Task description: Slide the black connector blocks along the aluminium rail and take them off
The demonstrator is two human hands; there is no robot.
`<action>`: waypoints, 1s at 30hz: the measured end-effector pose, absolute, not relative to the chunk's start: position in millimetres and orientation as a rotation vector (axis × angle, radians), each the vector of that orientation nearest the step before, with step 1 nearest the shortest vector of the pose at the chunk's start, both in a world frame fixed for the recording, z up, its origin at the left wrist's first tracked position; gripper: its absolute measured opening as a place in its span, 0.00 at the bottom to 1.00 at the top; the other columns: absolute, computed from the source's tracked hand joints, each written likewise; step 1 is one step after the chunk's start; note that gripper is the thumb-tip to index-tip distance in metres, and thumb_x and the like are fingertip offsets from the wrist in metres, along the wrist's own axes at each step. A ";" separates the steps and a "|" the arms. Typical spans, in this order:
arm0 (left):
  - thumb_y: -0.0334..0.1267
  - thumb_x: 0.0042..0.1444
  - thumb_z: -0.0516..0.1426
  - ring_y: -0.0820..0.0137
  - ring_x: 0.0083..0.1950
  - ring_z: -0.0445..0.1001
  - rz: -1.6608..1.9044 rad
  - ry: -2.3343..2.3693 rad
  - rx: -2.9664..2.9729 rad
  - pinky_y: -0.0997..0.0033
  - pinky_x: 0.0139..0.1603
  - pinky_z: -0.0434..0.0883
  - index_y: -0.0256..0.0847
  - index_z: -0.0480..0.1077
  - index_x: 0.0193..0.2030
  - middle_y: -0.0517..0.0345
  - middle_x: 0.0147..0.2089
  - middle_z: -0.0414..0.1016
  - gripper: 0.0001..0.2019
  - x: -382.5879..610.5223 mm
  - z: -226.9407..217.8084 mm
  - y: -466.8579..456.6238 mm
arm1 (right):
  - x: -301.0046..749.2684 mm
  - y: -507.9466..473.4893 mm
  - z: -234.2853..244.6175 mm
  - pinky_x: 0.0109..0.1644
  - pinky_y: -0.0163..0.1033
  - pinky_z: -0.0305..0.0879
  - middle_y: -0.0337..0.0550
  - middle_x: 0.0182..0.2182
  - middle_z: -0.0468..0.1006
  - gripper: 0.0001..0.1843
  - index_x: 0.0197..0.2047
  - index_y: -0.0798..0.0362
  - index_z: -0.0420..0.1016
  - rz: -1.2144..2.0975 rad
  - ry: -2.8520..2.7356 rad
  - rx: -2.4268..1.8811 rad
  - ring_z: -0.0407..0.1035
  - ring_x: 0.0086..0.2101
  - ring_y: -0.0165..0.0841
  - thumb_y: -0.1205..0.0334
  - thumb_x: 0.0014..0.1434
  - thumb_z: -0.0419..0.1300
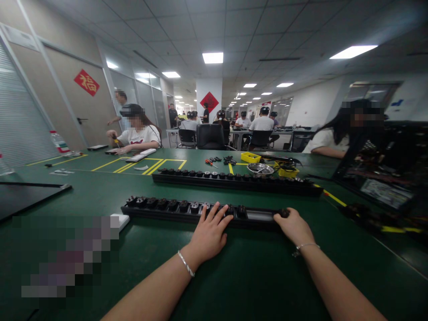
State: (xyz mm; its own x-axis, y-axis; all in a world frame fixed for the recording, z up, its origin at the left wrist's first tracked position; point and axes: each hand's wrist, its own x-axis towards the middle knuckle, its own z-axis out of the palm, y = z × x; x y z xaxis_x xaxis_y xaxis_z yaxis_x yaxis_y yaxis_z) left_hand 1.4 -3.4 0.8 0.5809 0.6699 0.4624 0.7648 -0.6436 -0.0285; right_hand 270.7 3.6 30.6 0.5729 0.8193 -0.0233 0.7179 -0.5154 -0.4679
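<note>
Black rail (167,216) lay across the green desk (247,285), a row of socket-like modules (172,204) filling most of it; I had the left hand (210,234) resting on that row, fingers apart, and the right hand (297,227) at the rail's right end, thumb and finger pinched on a dark module (285,212). I judged the step to be placing modules, with bare channel (260,216) showing just left of the pinch; the next move seemed to call for aligning that piece squarely while steadying the rail.
</note>
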 end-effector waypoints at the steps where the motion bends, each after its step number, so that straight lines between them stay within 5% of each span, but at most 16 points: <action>1: 0.42 0.56 0.52 0.58 0.69 0.39 -0.614 -1.190 -2.590 0.42 0.66 0.40 0.50 0.56 0.61 0.59 0.69 0.48 0.25 1.1 0.9 -3.2 | 271.1 3.6 30.6 0.48 0.45 0.63 0.60 0.49 0.71 0.39 0.61 0.62 0.55 0.338 -1.242 -2.397 0.68 0.46 0.47 0.46 0.52 0.48; 30: 0.42 0.56 0.52 0.58 0.69 0.39 -0.609 -1.182 -2.569 0.42 0.66 0.40 0.50 0.56 0.61 0.60 0.69 0.47 0.25 0.9 -2.0 -1.3 | 290.2 10.2 16.6 0.45 0.43 0.65 0.55 0.46 0.74 0.33 0.56 0.58 0.64 0.255 -1.215 -2.307 0.70 0.43 0.43 0.49 0.49 0.52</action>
